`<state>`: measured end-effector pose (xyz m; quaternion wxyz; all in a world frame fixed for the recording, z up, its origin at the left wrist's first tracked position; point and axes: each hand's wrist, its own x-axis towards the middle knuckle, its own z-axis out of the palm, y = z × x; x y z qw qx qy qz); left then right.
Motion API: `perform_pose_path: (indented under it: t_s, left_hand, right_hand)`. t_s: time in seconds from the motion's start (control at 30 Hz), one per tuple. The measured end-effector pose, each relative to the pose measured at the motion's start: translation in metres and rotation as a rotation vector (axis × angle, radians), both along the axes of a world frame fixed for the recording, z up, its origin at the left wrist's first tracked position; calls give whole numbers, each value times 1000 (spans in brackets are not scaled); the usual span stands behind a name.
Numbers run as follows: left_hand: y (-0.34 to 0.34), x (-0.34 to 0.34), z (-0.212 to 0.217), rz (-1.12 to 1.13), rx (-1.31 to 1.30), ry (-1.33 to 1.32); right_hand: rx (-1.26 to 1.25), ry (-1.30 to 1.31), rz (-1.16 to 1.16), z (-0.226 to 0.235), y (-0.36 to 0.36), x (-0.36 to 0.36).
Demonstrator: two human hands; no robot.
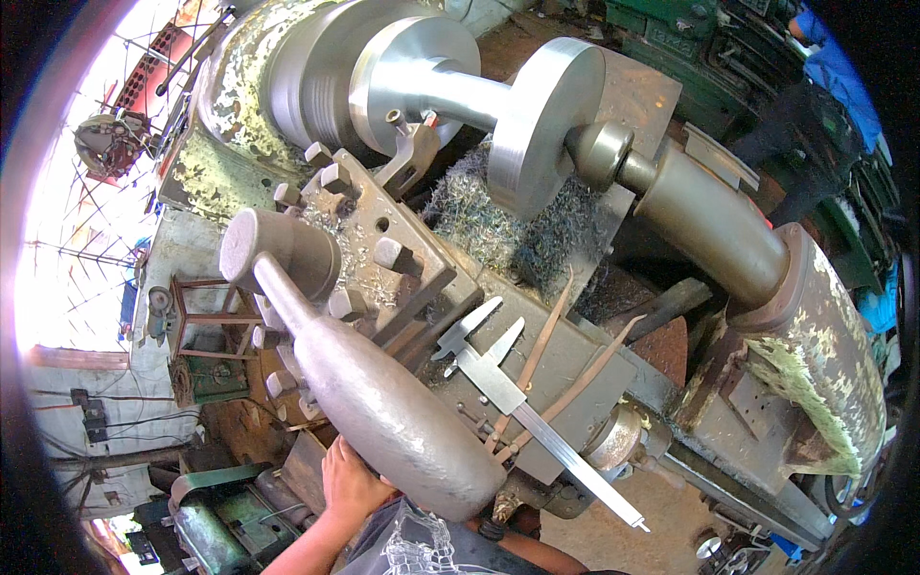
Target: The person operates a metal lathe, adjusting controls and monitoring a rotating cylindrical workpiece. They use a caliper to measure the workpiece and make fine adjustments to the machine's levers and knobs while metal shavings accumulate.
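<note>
My left hand (353, 479) is low in the picture beside the thick tapered grey metal lever (402, 412), its fingers curled. Whatever they may hold is hidden behind the lever. Of my right arm, the forearm (541, 554) and a dark wristband show near the lever's fat lower end; the fingers are out of sight. A vernier caliper (498, 383) lies with its jaws parted on the lathe carriage. Next to it rests a rusty outside caliper (575, 388) with curved legs. Beyond, a shiny turned workpiece (546, 125) with round flanges sits between the chuck (316, 86) and the tailstock (719, 220).
The tool post (383, 230) carries several square-headed bolts and a tool holder. Curly metal swarf (517, 220) is heaped under the workpiece. A handwheel (613, 436) stands at the carriage's front. At the upper right, a person in blue (839, 77) stands by green machinery (671, 34).
</note>
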<state>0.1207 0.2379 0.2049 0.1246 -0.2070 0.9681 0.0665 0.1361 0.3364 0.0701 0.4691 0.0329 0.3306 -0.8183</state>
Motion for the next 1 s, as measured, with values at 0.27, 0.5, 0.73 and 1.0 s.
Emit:
perform_pose_path:
  t_s: [0.27,0.5,0.73,1.0]
  left_hand:
    - [-60,-44,36,-161,402,-448]
    - [-71,-25,11,61,685,-330]
    - [-69,-29,15,-39,558,-337]
    - [-65,-30,13,-19,631,-302]
  right_hand:
    - [225,159,-92,59,5,-22]
    - [176,-60,89,75,10,-40]
    - [258,95,-81,80,14,-41]
    - [241,238,-223,67,9,-35]
